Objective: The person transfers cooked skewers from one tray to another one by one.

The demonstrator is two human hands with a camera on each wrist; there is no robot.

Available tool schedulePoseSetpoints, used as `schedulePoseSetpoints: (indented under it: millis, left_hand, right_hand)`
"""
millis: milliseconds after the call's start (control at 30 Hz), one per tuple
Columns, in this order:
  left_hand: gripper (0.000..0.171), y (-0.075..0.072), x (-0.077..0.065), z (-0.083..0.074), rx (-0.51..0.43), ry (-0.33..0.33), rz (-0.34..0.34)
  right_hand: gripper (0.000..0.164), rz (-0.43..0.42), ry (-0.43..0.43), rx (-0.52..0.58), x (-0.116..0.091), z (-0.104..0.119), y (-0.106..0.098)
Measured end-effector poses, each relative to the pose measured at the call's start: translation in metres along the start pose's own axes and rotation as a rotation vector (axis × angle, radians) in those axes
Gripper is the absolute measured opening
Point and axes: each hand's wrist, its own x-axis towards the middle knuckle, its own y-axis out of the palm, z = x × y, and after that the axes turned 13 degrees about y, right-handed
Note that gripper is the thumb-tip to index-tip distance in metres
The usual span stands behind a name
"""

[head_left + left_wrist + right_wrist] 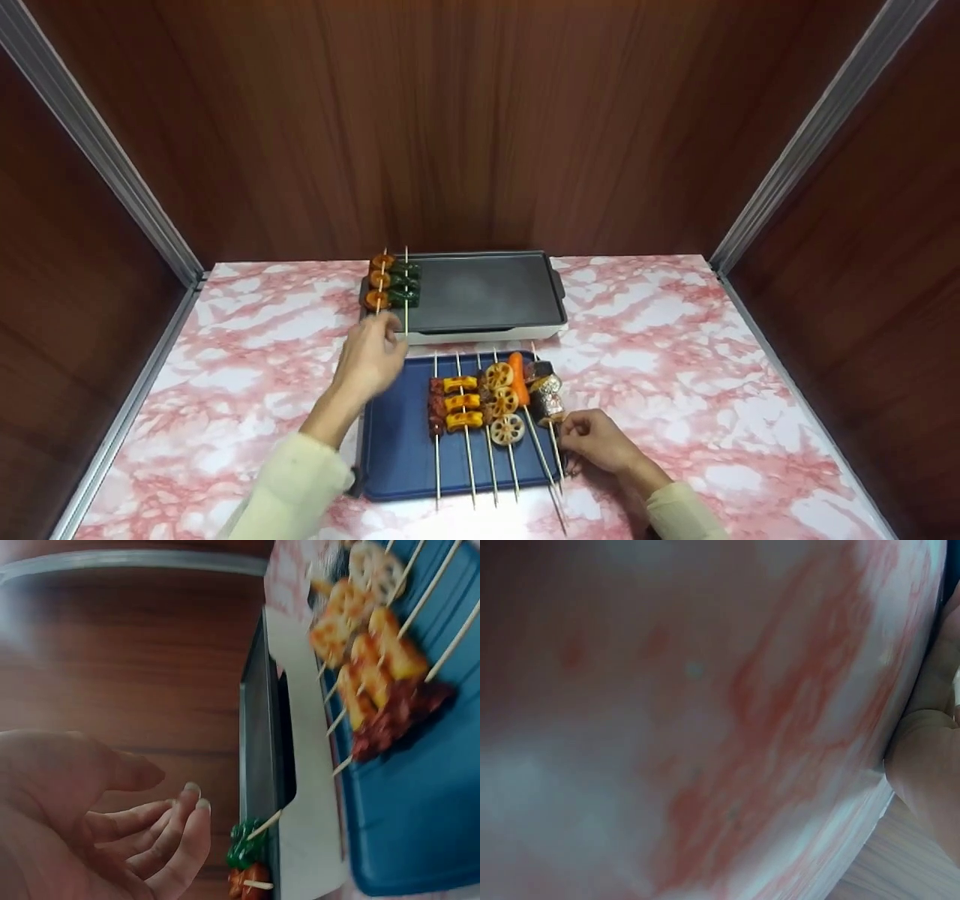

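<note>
My left hand hovers at the front left of a dark griddle pan, by the stick ends of two skewers. One skewer carries orange-brown round pieces, the other glossy green pieces. In the left wrist view its fingers are loosely bent, apart from the sticks. My right hand is at the right edge of a blue tray, fingers curled, beside a skewer of silvery and dark pieces. Whether it grips the stick or the tray is hidden.
Across the tray lie skewers of dark red pieces, yellow pieces, lotus root slices and a long orange piece. Their sticks overhang the front rim. Wood-grain panels enclose the marbled pink table.
</note>
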Motion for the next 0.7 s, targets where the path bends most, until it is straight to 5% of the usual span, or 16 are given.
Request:
schedulePoseSetpoints:
  millis: [267, 533, 700]
  left_hand:
    - [0.03, 0.015, 0.035, 0.022, 0.12, -0.094, 0.089]
    - [0.018, 0.036, 0.047, 0.036, 0.134, -0.175, 0.118]
    - [0.027, 0.042, 0.05, 0.037, 0.111, -0.202, 0.084]
  right_hand:
    - [0.011, -0.006, -0.014, 0.005, 0.001, -0.001, 0.0]
    - [0.01, -0.012, -0.002, 0.001, 0.0, -0.001, 0.0]
    - [0.011, -0.016, -0.007, -0.008, 0.0, 0.0, 0.0]
